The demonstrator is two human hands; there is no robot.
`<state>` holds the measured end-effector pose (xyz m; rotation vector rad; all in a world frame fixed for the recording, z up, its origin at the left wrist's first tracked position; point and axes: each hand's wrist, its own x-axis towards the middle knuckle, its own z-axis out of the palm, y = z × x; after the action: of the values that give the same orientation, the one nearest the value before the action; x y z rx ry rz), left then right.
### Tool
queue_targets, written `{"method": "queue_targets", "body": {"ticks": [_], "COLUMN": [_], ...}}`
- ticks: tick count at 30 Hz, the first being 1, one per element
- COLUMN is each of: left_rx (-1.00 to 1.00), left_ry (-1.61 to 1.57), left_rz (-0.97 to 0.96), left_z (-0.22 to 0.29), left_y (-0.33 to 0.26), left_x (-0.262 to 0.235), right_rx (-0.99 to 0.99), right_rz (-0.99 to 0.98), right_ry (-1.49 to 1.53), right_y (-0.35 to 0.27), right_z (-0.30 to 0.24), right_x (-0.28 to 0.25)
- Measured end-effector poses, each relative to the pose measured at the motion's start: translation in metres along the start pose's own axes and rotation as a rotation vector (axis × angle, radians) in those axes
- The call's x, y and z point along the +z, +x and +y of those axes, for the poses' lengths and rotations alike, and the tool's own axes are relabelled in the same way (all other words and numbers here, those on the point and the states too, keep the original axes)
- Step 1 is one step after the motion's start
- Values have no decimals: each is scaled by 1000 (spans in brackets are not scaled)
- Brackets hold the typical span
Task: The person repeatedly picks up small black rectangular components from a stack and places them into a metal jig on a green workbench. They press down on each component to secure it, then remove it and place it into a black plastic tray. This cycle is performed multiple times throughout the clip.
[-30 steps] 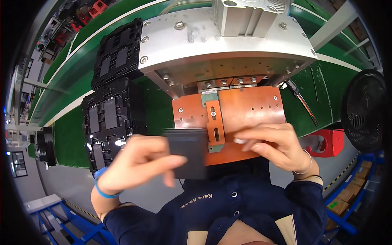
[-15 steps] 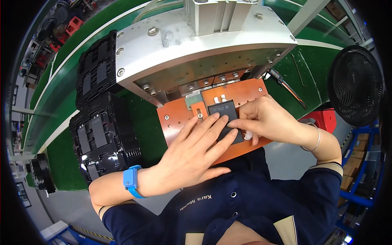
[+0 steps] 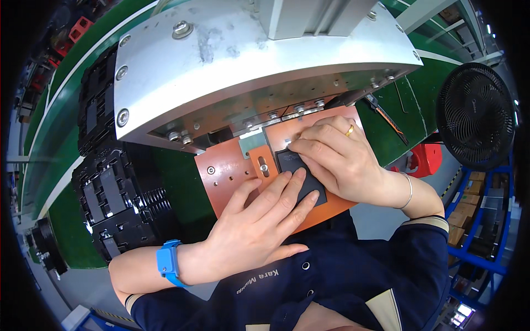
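A flat black rectangular pack, which looks like a battery point(image 3: 291, 162), lies on an orange fixture plate point(image 3: 216, 192) beneath a metal press. My left hand point(image 3: 259, 226) rests with fingers spread, their tips on the pack's face and near its left edge. At the pack's far edge, the thumb and fingers of my right hand point(image 3: 338, 157) are pinched together on a small bright metal tab point(image 3: 287, 143), mostly hidden by the fingertips. An orange slotted block with a screw point(image 3: 264, 167) sits against the pack's left side.
The press's thick silver housing point(image 3: 248, 63) overhangs the plate's far side. Stacked black plastic trays point(image 3: 118, 193) stand at the left on the green bench. To the right are a digital caliper point(image 3: 389, 121), a black fan point(image 3: 473, 116) and a red stool point(image 3: 422, 160).
My right hand has moved from the pack's right edge up to its far edge, its fingers now covering the tabs. My left hand stays on the pack. The view has shifted closer.
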<state>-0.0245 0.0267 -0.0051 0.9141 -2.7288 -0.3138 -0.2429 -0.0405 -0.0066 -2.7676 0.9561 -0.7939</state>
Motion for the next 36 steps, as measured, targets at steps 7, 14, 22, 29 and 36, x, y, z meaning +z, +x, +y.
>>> {"method": "queue_targets", "body": {"ticks": [7,14,22,29,36], "left_rx": [-20,-14,-31,-30,-32], "left_ry": [-2,-3,14,4,8], "left_rz": [18,5,-12,-12,-11], "left_z": [0,-1,0,-1,-1], "left_y": [0,1,0,1,1], "left_x": [2,1,-1,-2,-1], "right_rx": [34,-8,89,131,12], "right_rz": [27,-77,49,17,18], "right_ry": [-41,-14,24,-82,50], "right_y": [3,2,-9,-3,-5], "right_z": [1,-2,6,3,3], "right_x": [5,1,-8,-6,-1]}}
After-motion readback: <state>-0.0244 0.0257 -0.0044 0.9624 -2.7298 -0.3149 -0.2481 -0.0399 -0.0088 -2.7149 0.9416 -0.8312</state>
